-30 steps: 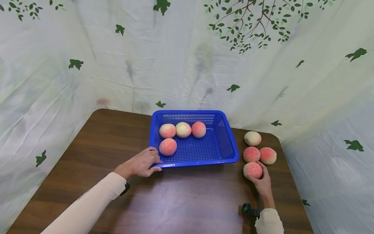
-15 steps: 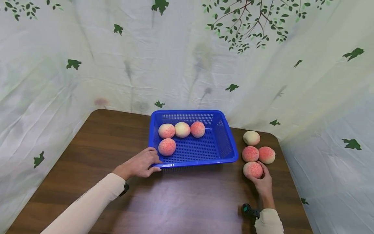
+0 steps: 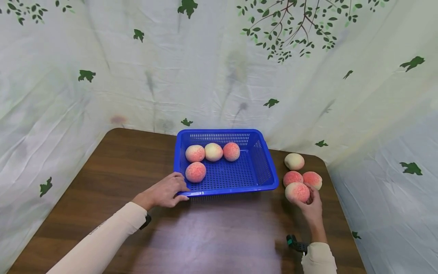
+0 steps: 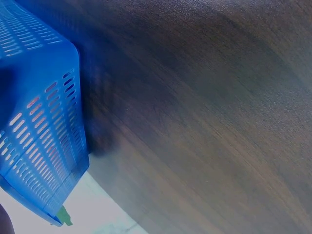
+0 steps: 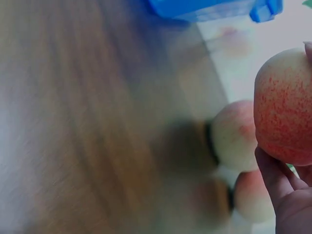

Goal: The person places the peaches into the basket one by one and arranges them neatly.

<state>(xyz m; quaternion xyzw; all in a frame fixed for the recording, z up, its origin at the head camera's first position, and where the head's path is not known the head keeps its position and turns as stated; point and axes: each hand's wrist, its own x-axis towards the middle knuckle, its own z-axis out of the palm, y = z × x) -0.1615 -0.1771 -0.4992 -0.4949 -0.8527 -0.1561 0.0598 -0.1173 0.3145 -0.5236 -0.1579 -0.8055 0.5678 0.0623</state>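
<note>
My right hand [image 3: 313,207] grips a pink and cream peach [image 3: 297,192] between thumb and fingers. In the right wrist view this peach [image 5: 285,107] is raised above the table. Three more peaches lie just beyond it: a pale one [image 3: 294,161] at the back, a red one [image 3: 292,178], and a pink and yellow one [image 3: 313,180] to its right. My left hand [image 3: 167,190] holds the near left corner of a blue plastic basket [image 3: 226,190], fingers over the rim and thumb outside. Several peaches, one of them whitish [image 3: 213,152], sit toward the basket's left and back.
The brown wooden table [image 3: 219,232] carries the basket near its back edge. A pale curtain [image 3: 205,76] printed with leaves hangs right behind and on both sides. Perforated basket wall [image 4: 44,131] shows close in the left wrist view.
My right hand has lifted its peach off the table, up and slightly rightward, so it now overlaps the red one in the head view. My left hand and the basket have stayed put.
</note>
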